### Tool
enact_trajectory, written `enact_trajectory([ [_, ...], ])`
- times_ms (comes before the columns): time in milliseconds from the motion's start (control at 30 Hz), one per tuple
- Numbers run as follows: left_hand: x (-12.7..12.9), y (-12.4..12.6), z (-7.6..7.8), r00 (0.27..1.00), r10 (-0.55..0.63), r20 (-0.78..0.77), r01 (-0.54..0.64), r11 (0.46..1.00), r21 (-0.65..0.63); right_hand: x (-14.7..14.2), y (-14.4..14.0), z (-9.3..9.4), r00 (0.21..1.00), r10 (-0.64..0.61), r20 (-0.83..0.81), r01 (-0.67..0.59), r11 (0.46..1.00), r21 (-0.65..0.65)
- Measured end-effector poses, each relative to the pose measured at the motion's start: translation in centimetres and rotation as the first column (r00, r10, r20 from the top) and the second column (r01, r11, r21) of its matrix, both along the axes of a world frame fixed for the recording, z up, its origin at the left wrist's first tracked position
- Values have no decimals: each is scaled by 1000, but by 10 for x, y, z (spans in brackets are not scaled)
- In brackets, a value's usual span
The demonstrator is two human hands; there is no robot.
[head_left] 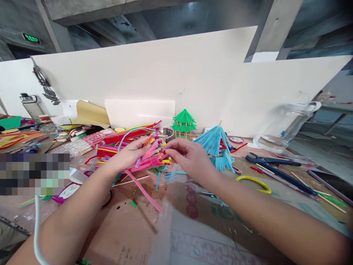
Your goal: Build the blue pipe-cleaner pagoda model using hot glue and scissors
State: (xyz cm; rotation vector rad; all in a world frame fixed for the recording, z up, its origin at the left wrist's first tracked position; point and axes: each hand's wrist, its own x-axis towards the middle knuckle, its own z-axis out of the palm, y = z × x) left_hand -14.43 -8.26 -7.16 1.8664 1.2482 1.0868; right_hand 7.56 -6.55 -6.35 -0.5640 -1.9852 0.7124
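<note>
Two bare hands meet at the centre of the frame over a cluttered counter (129, 235). The left hand (129, 154) has its grip closed around a bundle of pink straws (150, 156), with yellow and orange pieces mixed in; the bundle lies just above the counter surface, centre frame, and one long pink straw (145, 193) slants from it toward the lower centre. The right hand (187, 156) has its fingertips pinched together on the upper ends of the same bundle. To the left of the bundle, a heap of red and multicoloured straws (121, 138) touches it. Immediately right of the right hand stands a blue straw cone (216, 145), near enough that little room remains on that side. Behind the hands, a green straw pagoda (184, 123) stands against the white backboard (171, 73), which closes off the far edge. Short blue straw offcuts (171, 176) lie just below the hands. A yellow ring (255, 183) lies to the lower right, with blue-handled pliers (278, 169) beyond it and a clear glass jar (286, 127) tipped on its side at the right. Open room exists mainly in the lower centre of the frame, where the counter is bare apart from small scraps. The near counter edge is not in view.
</note>
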Motion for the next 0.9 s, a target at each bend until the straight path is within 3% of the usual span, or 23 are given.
enact_trajectory([
  [167, 3, 4, -7, 994, -24, -107, 35, 994, 106, 5, 0, 5, 982, -103, 159, 57, 960, 274],
  [300, 6, 4, -7, 989, -1, -145, 19, 992, 123, 7, 3, 1, 979, -77, 187, 4, 932, 364],
  [467, 9, 1, -3, 988, 0, -154, 19, 992, 125, 11, 1, -1, 984, -1, 176, -65, 927, 370],
  [700, 15, -2, -2, 988, -1, -158, 20, 993, 115, 7, 0, -1, 993, -21, 117, -14, 957, 291],
  [800, 17, -2, -2, 991, -31, -133, 44, 994, 96, 6, 0, 0, 1000, -23, -14, 26, 967, 254],
  [900, 16, -2, -4, 991, -61, -123, 70, 995, 72, 14, -7, 12, 968, 16, -251, 31, 983, 181],
])
